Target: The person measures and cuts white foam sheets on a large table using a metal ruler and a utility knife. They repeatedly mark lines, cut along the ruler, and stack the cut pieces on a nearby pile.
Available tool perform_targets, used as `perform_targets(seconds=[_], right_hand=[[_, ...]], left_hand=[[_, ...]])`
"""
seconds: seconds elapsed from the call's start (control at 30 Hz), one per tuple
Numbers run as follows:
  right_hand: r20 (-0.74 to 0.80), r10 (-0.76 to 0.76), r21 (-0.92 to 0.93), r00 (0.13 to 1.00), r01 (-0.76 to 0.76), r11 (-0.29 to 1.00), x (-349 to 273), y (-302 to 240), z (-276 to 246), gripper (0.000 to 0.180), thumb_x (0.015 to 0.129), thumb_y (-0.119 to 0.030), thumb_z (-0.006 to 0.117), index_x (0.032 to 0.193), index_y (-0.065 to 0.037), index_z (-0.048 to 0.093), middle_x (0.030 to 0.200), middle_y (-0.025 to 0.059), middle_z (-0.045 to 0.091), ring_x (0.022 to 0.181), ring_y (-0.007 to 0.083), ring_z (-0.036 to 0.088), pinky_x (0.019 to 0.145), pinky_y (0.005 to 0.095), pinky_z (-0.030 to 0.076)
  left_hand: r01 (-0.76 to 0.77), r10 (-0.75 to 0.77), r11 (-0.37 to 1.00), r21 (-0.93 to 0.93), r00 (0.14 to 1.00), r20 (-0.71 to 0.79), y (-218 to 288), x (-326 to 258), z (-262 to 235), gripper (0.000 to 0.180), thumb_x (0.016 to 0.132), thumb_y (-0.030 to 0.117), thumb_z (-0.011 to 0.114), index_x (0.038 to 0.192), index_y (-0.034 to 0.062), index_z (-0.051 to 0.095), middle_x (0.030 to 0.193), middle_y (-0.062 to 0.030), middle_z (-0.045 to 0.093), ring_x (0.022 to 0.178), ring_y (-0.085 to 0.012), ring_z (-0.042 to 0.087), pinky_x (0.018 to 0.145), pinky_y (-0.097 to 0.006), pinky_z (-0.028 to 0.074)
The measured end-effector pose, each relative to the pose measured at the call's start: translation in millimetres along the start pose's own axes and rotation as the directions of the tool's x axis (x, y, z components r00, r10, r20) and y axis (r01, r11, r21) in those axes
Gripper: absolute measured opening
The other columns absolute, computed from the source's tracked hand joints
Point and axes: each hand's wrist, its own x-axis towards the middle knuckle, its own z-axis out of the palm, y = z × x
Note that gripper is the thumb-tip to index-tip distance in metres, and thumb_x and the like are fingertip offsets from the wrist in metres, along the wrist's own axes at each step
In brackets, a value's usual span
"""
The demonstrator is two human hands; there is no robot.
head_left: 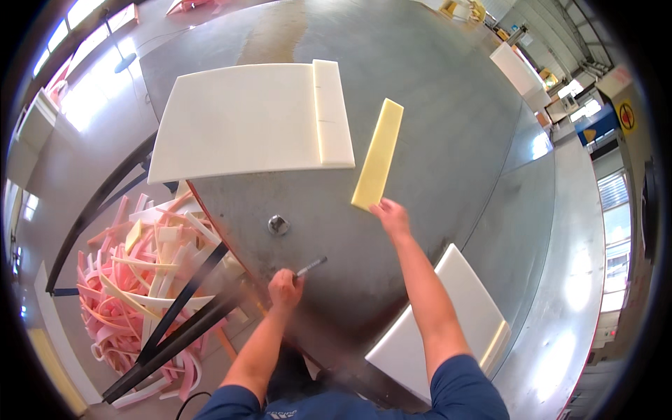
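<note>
Yellow foam strip (379,153) lies in the middle of the picture on the grey metal table (448,105). The right hand (392,216) touches its lower end with bent fingers. The left hand (285,288), lower down, is closed around a marker pen (311,267). A big white foam sheet (245,119) sits at the upper left.

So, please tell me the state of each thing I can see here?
left hand: shut on dark marker pen
right hand: open, touching yellow foam strip
yellow foam strip: flat on grey metal table
large white foam sheet: flat, overhanging edge
</note>
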Motion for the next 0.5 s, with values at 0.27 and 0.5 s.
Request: perform_targets(seconds=[0.27,0.5], right_hand=[[-0.263,0.217,-0.499,0.940,-0.325,0.803,192.1,-56.6,134.0,0.073,0.076,-0.045,0.072,0.123,0.007,0.053,0.125,0.0257,0.057,0.116,0.0336,0.057,0.095,0.0402,0.047],[0.228,0.308,0.331,0.923,-0.371,0.868,187.9,-91.5,140.2,0.045,0.077,-0.014,0.071,0.112,0.010,0.058,0.103,0.0187,0.065,0.092,0.0284,0.065,0.071,0.0431,0.054]], left_hand=[[0.048,-0.045,0.998,-0.048,0.998,0.053,-6.0,6.1,-6.4,0.022,0.068,0.014,0.071,0.067,0.0090,0.049,0.067,-0.0093,0.051,0.064,-0.0312,0.056,0.055,-0.042,0.045],[0.087,-0.085,0.996,-0.010,0.989,0.122,-0.2,7.9,-9.2,0.024,0.070,0.018,0.073,0.069,0.0089,0.051,0.068,-0.0086,0.053,0.065,-0.0311,0.056,0.056,-0.042,0.045]])
